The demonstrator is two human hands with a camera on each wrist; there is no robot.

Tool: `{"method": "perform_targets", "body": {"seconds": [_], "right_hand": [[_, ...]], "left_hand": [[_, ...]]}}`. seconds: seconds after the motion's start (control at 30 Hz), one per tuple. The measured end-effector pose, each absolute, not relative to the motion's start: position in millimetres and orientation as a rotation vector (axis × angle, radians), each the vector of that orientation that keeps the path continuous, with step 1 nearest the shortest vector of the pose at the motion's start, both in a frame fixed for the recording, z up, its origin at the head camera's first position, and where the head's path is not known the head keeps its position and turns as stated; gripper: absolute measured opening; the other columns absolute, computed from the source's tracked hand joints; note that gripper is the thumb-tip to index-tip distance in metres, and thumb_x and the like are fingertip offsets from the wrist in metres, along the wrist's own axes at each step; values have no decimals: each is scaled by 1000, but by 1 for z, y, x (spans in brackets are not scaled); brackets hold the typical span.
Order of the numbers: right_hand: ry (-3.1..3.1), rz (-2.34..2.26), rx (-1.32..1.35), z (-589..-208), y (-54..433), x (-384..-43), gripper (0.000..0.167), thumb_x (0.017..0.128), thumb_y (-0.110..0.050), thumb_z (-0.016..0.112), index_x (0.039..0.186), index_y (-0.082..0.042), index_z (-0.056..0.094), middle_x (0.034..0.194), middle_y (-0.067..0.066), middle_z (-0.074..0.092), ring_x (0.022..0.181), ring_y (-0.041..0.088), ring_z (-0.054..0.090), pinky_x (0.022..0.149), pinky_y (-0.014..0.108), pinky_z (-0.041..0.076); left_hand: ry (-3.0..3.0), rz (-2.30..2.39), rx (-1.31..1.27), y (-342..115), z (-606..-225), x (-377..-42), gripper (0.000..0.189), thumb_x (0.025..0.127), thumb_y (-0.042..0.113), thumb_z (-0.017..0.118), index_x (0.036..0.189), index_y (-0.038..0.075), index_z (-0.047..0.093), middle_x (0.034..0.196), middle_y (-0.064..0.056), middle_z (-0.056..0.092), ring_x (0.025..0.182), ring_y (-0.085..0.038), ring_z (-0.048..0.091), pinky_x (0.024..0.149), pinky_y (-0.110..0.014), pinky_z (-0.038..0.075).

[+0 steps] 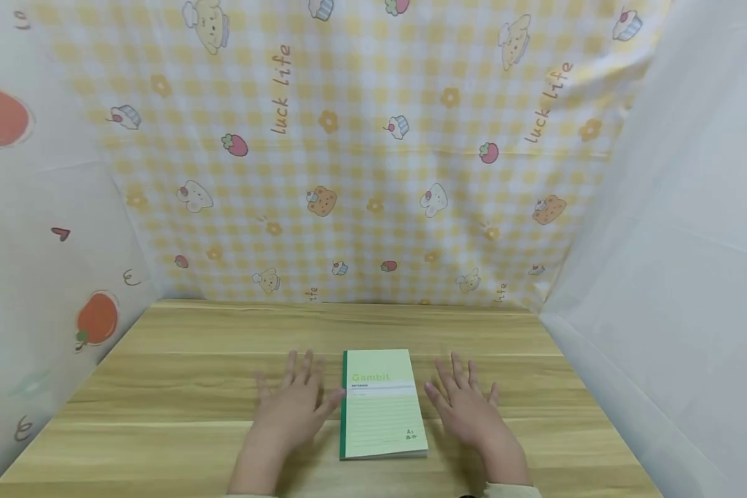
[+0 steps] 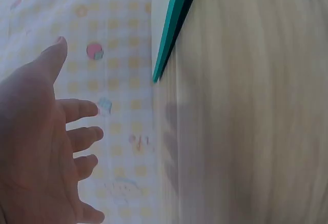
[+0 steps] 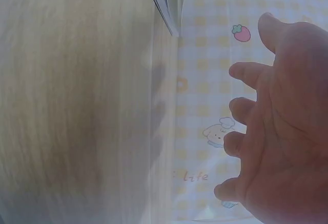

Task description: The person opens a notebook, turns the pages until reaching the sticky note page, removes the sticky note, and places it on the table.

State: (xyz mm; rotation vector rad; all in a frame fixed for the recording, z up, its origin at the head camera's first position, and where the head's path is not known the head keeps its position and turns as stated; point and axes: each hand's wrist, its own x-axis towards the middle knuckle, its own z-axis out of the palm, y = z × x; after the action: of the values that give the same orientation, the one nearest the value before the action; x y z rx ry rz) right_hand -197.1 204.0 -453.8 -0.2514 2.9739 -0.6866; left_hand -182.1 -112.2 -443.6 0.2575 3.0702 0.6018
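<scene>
Both hands palm-down above the table, fingers wide apart, notebook between them.

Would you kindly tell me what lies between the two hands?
The head view shows a green-spined notebook between the left hand and the right hand.

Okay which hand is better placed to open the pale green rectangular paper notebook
Probably the right hand: it's empty and beside the unbound edge of the pale green paper notebook. The left hand, also empty, is nearer the dark green bound spine.
</scene>
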Motion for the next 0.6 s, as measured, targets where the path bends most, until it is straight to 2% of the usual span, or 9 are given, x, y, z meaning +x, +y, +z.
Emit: {"method": "perform_targets", "body": {"seconds": [0.1, 0.27, 0.47, 0.6], "right_hand": [[2971, -686, -234, -454, 205, -197, 70, 113, -57, 34, 170, -17, 22, 180, 15, -2, 164, 50, -10, 115, 91, -9], [2932, -681, -228, -451, 206, -196, 68, 113, -53, 39, 168, -14, 30, 179, 19, 5, 164, 54, -3, 114, 91, -7], [2783, -743, -247, -447, 208, -191, 67, 110, -47, 51, 161, -4, 44, 174, 30, 21, 159, 61, 18, 115, 90, 16], [2714, -800, -234, -447, 211, -189, 63, 110, -42, 55, 157, -1, 48, 171, 33, 27, 158, 59, 24, 122, 80, 24]], "left_hand": [[3070, 496, 333, -91, -445, -181, 84, 104, 70, 46, 164, 12, 41, 176, -14, 25, 166, -43, 16, 117, -89, -1], [3096, 308, 566, -43, -448, -173, 85, 92, 72, 64, 158, 19, 51, 169, -13, 43, 159, -42, 37, 118, -87, 20], [3054, 187, 662, -5, -454, -168, 79, 80, 67, 81, 145, 26, 65, 158, -8, 59, 151, -38, 51, 114, -82, 38], [3025, 239, 634, -2, -455, -169, 68, 82, 60, 83, 139, 25, 70, 146, -6, 69, 137, -38, 64, 103, -73, 53]]}}
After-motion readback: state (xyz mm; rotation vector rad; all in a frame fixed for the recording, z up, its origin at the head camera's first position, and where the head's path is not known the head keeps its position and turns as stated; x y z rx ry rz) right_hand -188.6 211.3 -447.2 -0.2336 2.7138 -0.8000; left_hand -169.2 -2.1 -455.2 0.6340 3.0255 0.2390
